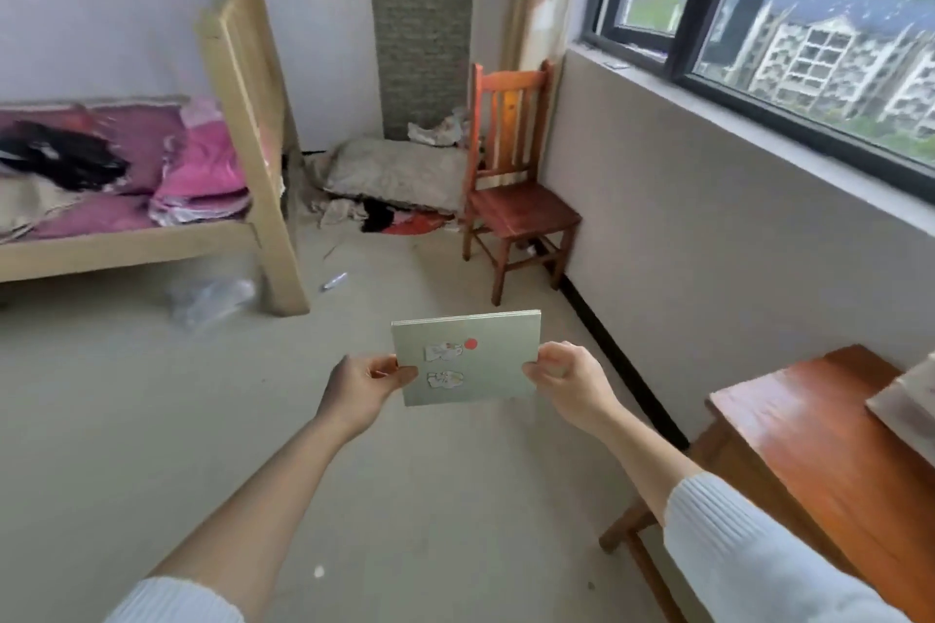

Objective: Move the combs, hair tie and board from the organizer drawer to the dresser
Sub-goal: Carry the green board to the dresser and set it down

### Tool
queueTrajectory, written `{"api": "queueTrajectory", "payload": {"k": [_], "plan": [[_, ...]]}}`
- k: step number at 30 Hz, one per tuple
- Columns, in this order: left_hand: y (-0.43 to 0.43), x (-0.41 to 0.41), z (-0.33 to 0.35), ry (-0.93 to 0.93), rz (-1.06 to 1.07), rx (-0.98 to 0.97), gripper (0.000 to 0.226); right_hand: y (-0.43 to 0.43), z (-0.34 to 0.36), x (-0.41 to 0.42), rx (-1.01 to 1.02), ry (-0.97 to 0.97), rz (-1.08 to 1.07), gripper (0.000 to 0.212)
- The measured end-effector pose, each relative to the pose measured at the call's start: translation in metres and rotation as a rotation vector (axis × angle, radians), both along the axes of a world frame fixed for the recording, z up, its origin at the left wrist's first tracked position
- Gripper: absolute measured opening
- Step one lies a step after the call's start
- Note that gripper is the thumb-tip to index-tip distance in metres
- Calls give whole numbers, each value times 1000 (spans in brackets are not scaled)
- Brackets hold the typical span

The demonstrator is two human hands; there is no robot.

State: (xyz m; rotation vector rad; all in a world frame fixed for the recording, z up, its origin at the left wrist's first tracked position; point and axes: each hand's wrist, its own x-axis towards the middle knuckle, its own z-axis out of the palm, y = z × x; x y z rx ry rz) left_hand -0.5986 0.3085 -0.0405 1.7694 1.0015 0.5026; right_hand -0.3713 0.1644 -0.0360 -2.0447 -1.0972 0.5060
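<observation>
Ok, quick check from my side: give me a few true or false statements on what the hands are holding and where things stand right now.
1. Both hands hold the board. True: the left hand grips its left edge, the right hand its right edge.
2. The board rests on the wooden table. False: it is held in the air above the floor.
3. The board carries a red dot. True.
4. The wooden chair lies tipped over. False: it stands upright in the corner.
5. The table is at the left. False: it is at the right, under the window.
</observation>
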Motion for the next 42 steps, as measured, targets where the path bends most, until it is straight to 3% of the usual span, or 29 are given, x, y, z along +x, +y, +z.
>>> {"api": "queueTrajectory", "payload": {"k": [7,14,17,22,28,34,39,42], "plan": [[104,-235,15,52,366,85,14,197,10,-195,29,-22,342,14],[182,-474,24,49,648,22,14,346,7,-429,33,190,598,16],[211,-555,29,0,792,-4,15,401,16,-514,30,264,699,27],[275,-663,33,-112,965,-13,10,508,36,-636,39,323,830,6],[389,-785,32,-227,1079,-2,8,652,50,-768,81,392,941,19],[495,-907,44,-287,1131,-52,6,790,64,-903,18,444,1015,19],[568,-1010,53,-403,1238,-52,8,886,82,-1024,-10,489,1108,3],[597,-1048,55,-445,1258,-59,13,920,83,-1070,-38,565,1087,8]]}}
